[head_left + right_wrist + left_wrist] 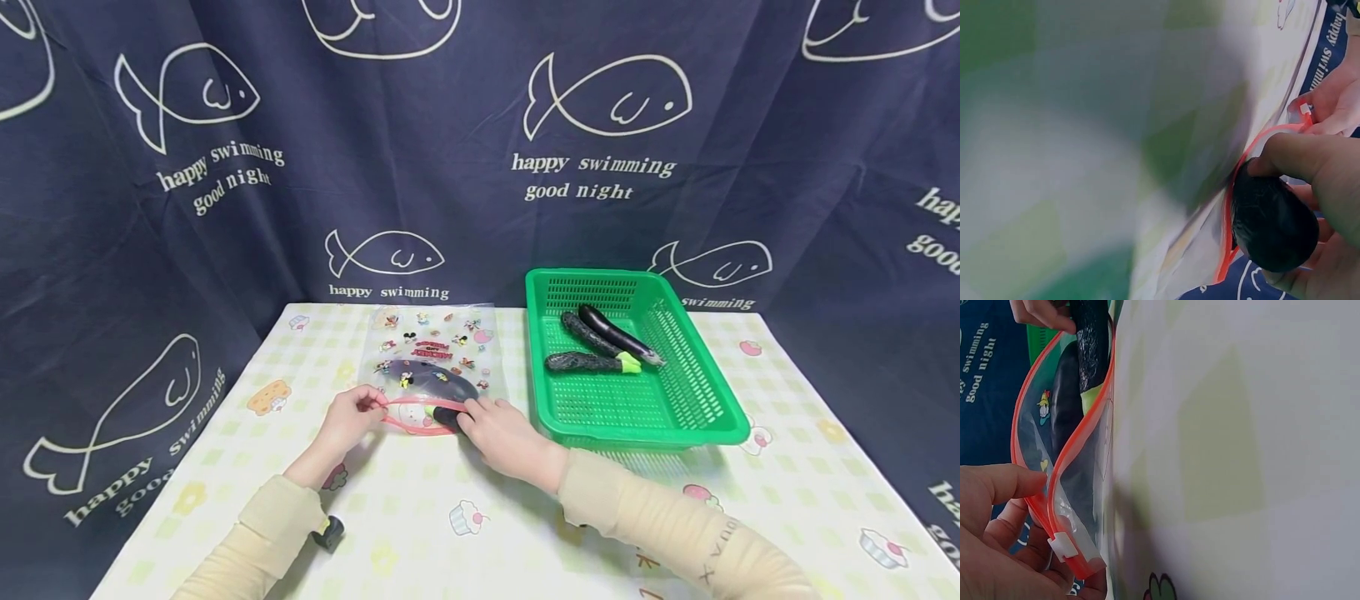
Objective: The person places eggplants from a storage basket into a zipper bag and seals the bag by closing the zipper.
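A clear zip bag (pixel 384 346) with cartoon prints and a red-orange rim lies flat, its mouth spread toward me. One dark eggplant (pixel 438 383) is inside. My left hand (pixel 351 419) grips the bag's left corner, close to the white slider (pixel 1063 547). In my right hand (pixel 510 437), between thumb and fingers, is a wrinkled dark eggplant (pixel 1275 219). Its light green end (pixel 1089 398) points into the bag's mouth, and its rounded end is by my right palm. Right fingertips overlap the bag's rim in the head view.
A green slotted basket (pixel 637 435) stands right of the bag. In it lie a glossy eggplant (pixel 618 335) and two wrinkled ones with light green ends, one (pixel 581 362) nearer me. A patterned cloth (pixel 405 533) covers the table; a dark blue curtain (pixel 480 208) hangs behind.
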The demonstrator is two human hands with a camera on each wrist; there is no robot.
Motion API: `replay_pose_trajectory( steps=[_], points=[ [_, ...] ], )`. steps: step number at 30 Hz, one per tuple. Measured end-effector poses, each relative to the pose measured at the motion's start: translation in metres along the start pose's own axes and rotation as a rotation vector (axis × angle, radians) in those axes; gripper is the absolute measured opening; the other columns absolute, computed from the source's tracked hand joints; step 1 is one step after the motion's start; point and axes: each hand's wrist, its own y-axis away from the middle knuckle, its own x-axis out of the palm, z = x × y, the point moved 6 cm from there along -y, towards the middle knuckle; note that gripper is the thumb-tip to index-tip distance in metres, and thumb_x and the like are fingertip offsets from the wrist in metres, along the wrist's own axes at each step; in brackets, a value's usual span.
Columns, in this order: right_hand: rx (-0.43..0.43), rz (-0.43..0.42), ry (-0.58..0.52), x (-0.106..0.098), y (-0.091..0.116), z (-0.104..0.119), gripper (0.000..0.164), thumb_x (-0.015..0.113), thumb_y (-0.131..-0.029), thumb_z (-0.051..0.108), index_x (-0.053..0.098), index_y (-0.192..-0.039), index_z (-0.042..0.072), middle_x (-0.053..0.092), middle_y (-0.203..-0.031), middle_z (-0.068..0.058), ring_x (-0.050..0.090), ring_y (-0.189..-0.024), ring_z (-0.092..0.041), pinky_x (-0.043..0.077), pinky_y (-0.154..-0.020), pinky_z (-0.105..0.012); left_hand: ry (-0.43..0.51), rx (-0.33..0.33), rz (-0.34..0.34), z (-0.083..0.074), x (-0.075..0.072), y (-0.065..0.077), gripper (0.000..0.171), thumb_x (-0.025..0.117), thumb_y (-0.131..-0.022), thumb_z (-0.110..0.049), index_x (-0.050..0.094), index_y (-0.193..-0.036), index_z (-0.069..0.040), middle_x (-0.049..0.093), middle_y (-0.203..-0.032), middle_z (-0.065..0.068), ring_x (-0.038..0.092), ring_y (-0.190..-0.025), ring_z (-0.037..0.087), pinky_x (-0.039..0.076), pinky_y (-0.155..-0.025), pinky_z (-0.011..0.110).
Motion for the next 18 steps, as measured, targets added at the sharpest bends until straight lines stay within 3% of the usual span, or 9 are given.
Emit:
replay_pose_trajectory(
  steps=[9,18],
  points=[
    [0.017,0.033,-0.04,0.009,-0.005,-0.002,0.04,0.074,-0.076,0.027,0.061,-0.109,0.009,0.057,-0.101,-0.004,0.056,-0.09,-0.019,0.048,-0.071,-0.032,0.007,0.005,0.001,0.0,0.0,0.0,0.014,0.063,-0.076,0.003,0.064,-0.09,0.0,0.059,-0.076,0.004,0.051,-0.071,0.015,0.043,-0.064,0.024],
    [0.002,0.008,-0.047,0.011,-0.006,-0.002,0.04,0.072,-0.077,0.026,0.059,-0.112,0.009,0.057,-0.103,-0.005,0.056,-0.092,-0.019,0.05,-0.069,-0.032,-0.002,0.006,0.003,0.0,0.0,0.0,0.013,0.063,-0.076,0.002,0.065,-0.089,-0.001,0.059,-0.076,0.004,0.051,-0.071,0.015,0.043,-0.063,0.024]
  ],
)
